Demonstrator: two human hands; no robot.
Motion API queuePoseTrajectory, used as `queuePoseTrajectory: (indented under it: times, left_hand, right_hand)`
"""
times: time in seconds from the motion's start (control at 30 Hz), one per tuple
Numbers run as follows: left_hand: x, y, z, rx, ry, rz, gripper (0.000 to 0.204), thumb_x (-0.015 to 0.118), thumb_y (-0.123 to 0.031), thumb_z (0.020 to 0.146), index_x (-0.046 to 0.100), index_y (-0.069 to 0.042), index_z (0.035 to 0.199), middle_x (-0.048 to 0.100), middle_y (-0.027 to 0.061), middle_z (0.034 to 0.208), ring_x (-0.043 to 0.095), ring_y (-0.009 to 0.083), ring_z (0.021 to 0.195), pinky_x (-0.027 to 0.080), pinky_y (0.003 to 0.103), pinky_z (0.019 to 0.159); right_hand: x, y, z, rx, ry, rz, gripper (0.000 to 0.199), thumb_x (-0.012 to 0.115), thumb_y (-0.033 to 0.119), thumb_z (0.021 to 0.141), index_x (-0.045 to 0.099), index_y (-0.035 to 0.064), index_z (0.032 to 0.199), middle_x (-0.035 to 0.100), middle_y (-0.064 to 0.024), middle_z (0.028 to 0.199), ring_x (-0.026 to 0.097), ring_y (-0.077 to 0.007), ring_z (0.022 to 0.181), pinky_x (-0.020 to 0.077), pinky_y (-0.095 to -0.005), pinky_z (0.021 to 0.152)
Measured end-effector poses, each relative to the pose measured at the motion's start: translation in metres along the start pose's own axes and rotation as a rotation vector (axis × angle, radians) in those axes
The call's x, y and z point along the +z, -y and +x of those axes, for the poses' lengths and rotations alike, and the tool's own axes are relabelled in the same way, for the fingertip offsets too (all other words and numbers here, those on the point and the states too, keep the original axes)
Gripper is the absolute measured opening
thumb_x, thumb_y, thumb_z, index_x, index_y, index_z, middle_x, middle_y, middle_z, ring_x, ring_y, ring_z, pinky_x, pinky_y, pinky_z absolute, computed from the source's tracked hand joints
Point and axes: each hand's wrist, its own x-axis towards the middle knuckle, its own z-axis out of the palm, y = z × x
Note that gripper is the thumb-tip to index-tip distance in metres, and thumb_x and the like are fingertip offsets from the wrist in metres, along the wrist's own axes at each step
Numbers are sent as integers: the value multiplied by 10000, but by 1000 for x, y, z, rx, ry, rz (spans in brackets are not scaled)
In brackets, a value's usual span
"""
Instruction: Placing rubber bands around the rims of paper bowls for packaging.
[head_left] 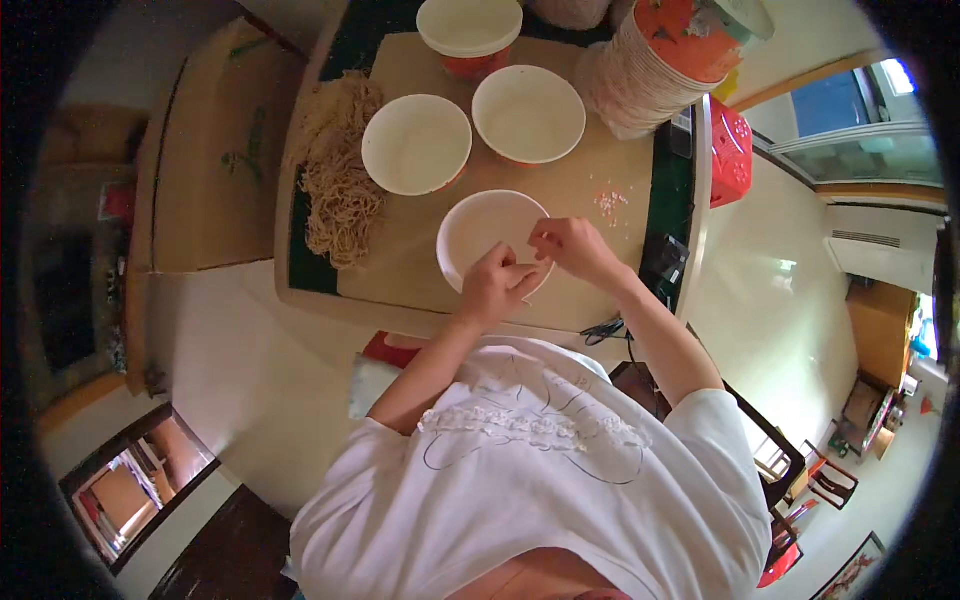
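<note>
A white paper bowl (pixel 470 235) stands on the cardboard sheet close to my body. Over its right part my left hand (pixel 493 286) and my right hand (pixel 572 250) come close together, fingers bent into a pinch. Whatever is between the fingertips is too small to make out. Two more white bowls, one on the left (pixel 416 145) and one on the right (pixel 528 115), sit just beyond the near one. To the left lies a tangled heap of tan strings (pixel 340 200). Small pink and white bits (pixel 610 204) are scattered to the right of my right hand.
A short bowl stack (pixel 470 25) stands at the back, and a tall bowl stack (pixel 640 80) in clear plastic leans at the back right. A red plastic basket (pixel 731 152) is beyond the table's right edge. A black device (pixel 664 258) and cables lie near that edge. A large carton (pixel 220 150) stands left.
</note>
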Motion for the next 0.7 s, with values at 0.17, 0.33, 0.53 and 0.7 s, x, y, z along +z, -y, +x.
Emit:
queuePoseTrajectory:
  times: [0.17,0.33,0.53,0.7]
  left_hand:
    - [1,-2,-7,47,111,305,203,666,-152,745,660,-160,948,439,51,689,518,185,582,444,332,497]
    - [15,1,-3,-29,10,387,106,652,-142,768,631,-115,868,480,56,763,562,208,633,477,329,534]
    - [11,15,0,-437,233,-316,172,661,-164,798,580,-19,844,525,96,884,556,251,686,473,337,618]
    - [5,10,6,-139,230,-71,167,645,-158,824,580,-6,849,518,79,869,565,197,673,465,297,588]
  right_hand:
    - [4,1,-1,112,25,149,153,604,201,799,654,60,827,643,-114,721,617,-281,650,485,-361,608]
    - [17,-3,-9,-42,-131,-151,114,614,150,783,657,57,832,618,-129,808,604,-282,722,485,-367,635]
    - [35,-11,-32,-158,-350,-43,74,614,112,781,660,72,822,575,-119,849,589,-302,714,480,-377,635]
    - [43,-2,-45,-137,-505,-106,60,639,97,765,667,85,816,530,-113,846,571,-280,727,474,-363,628]
